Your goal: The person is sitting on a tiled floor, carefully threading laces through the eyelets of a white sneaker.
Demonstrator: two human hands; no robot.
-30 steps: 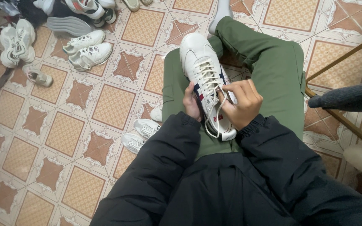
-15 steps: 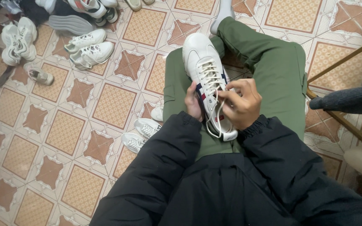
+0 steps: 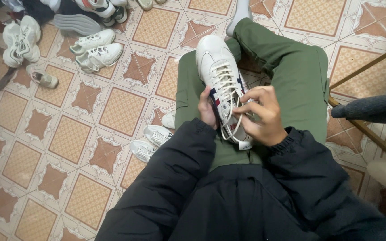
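A white sneaker [image 3: 217, 67] with dark side stripes and white laces lies on my lap, toe pointing away, over green trousers [image 3: 291, 67]. My left hand [image 3: 207, 109] grips the shoe's left side near the heel. My right hand [image 3: 262, 117] pinches the loose white lace [image 3: 230, 114] by the top eyelets; a loop of it hangs over the tongue. Black jacket sleeves cover both of my forearms.
Several white sneakers lie on the patterned tile floor: a pair [image 3: 95, 50] upper left, another [image 3: 21, 42] far left, two small ones [image 3: 150, 142] beside my left knee. A wooden stool leg [image 3: 362, 67] and someone's dark sleeve [image 3: 371, 107] are at the right.
My right hand has lifted and shifted slightly right, drawing the lace out from the eyelets. The left hand keeps its grip and the shoe stays on my lap.
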